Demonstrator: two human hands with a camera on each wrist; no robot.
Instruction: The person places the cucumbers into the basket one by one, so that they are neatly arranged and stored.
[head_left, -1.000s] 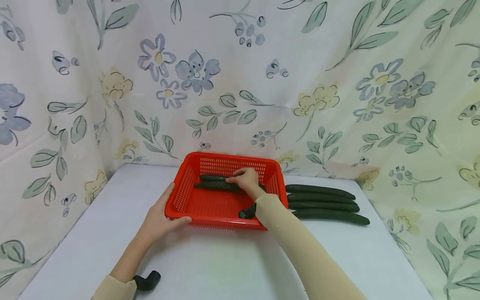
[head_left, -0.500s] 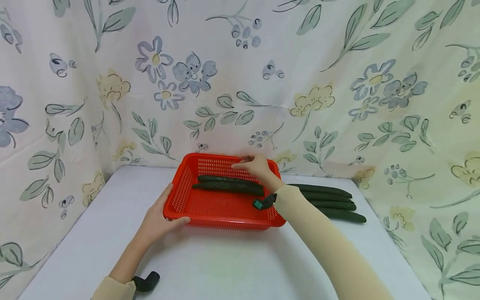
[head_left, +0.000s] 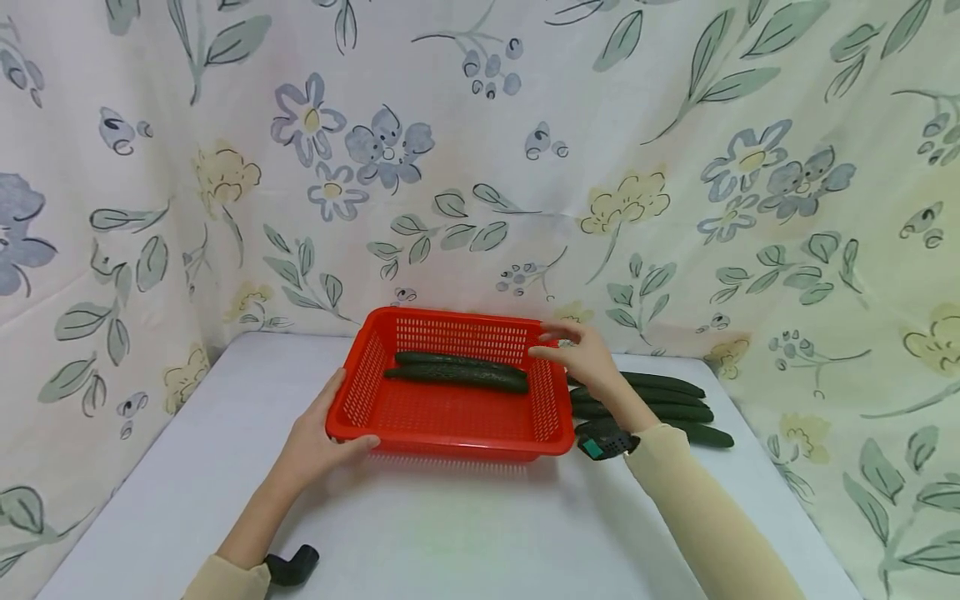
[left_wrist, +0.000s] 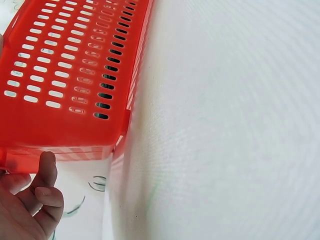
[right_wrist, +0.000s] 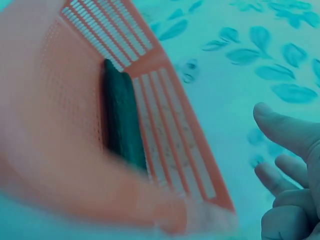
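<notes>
A red plastic basket (head_left: 450, 418) with slotted walls stands on the table. Two dark green cucumbers (head_left: 457, 375) lie side by side in it, along the back. My left hand (head_left: 318, 442) holds the basket's left front corner, thumb over the front rim and fingers along the left side. The left wrist view shows some of its fingers bent by the basket wall (left_wrist: 75, 120). Over the basket's right rim is my right hand (head_left: 581, 354), fingers apart and holding nothing. In the right wrist view, its fingers (right_wrist: 285, 125) are away from the basket.
Several more cucumbers (head_left: 675, 408) lie in a row on the white table (head_left: 450, 533), right of the basket, partly behind the right forearm. A flower-patterned cloth (head_left: 480, 150) hangs behind and at the sides of the table.
My right hand has let go of a cucumber in the basket, lifted, and moved right to the basket's right rim. The left hand keeps its hold on the basket.
</notes>
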